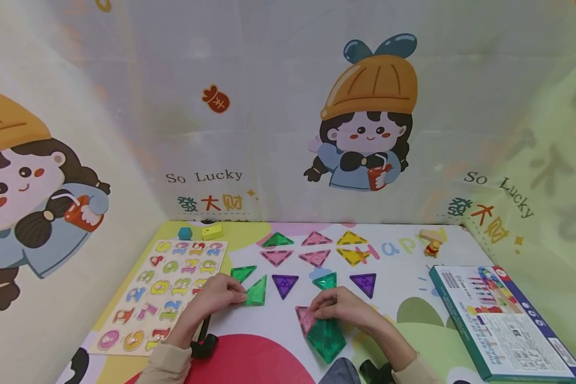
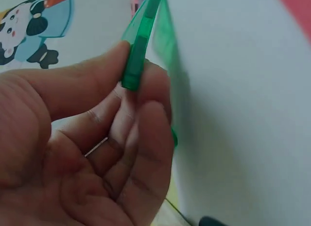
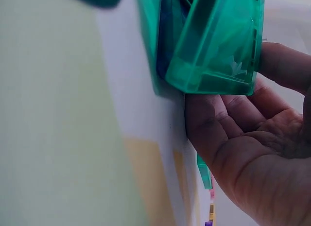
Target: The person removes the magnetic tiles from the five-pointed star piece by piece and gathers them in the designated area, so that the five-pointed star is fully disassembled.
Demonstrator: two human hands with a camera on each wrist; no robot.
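My left hand (image 1: 221, 292) pinches a translucent green triangle magnetic tile (image 1: 257, 292) between thumb and fingers. In the left wrist view that tile (image 2: 137, 56) is seen edge-on, tilted up. A second green triangle tile (image 1: 242, 273) lies just behind it. My right hand (image 1: 342, 308) grips a green magnetic tile (image 3: 218, 51) at its edge, low over the table. Under and around those fingers are a green tile piece (image 1: 326, 344) and a pink triangle tile (image 1: 304, 320). Behind the right hand lies another green triangle tile (image 1: 325, 280).
Purple triangle tiles (image 1: 285, 286) lie between and beyond the hands, with rows of pink (image 1: 316, 238) and yellow tiles (image 1: 352, 238) farther back. A number puzzle board (image 1: 139, 298) is at left, a boxed set (image 1: 504, 320) at right. A small bear figure (image 1: 432, 248) stands at back right.
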